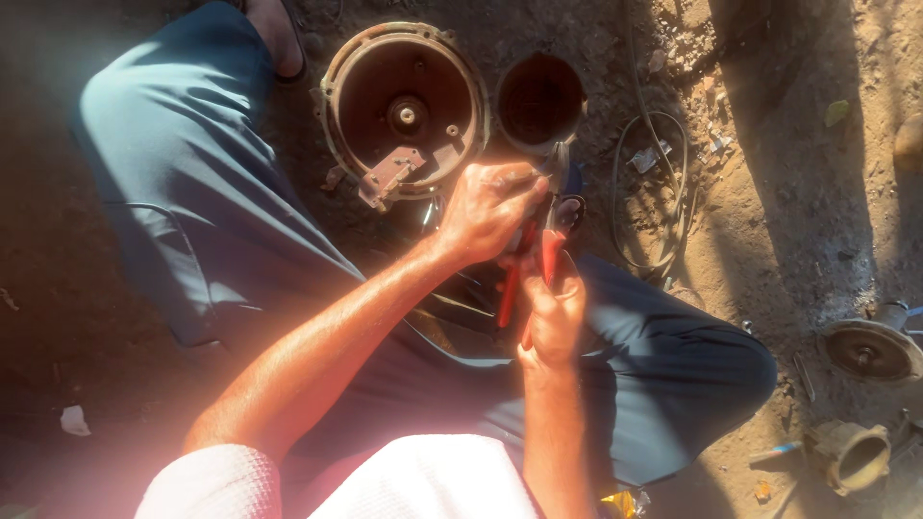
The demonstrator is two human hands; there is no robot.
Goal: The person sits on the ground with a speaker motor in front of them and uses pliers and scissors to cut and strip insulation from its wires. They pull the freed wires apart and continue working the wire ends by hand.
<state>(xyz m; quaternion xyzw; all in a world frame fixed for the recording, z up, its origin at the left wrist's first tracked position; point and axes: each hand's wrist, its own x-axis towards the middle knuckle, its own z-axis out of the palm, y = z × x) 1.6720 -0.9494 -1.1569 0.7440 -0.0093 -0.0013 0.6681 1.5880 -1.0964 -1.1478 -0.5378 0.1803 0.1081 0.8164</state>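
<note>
Person seated on bare dirt, knees apart, grey-blue trousers (192, 192), white sleeves at 6 o'clock. Strong sun flare across the lower left.

At 9 o'clock, low on the ground, a small white scrap (74, 420).

At 12 o'clock, a round rusty motor housing (404, 111) lies open side up, a hub at its centre and a small flat plate (389, 175) hanging over its near rim. Just right of it, a darker cylindrical part (540, 101), hollow, also open upward.

Centre: left hand (490, 207) reaches in from 7 o'clock, fingers curled together and closed over the head of the red-handled pliers (534, 259), just below the cylindrical part. Right hand (556, 312) comes up from 6 o'clock, fingers wrapped round the red handles, thumb along one of them. Pliers sit between the knees, handles pointing toward 6 o'clock. What the tool's tip bites on cannot be told; the left hand covers it.

At 2 o'clock, a loose dark cable (663, 183) loops over the dirt.

At 4 o'clock, a round rusty end cover (870, 348), and nearer 5 o'clock a brass-coloured fitting (851, 457).
</note>
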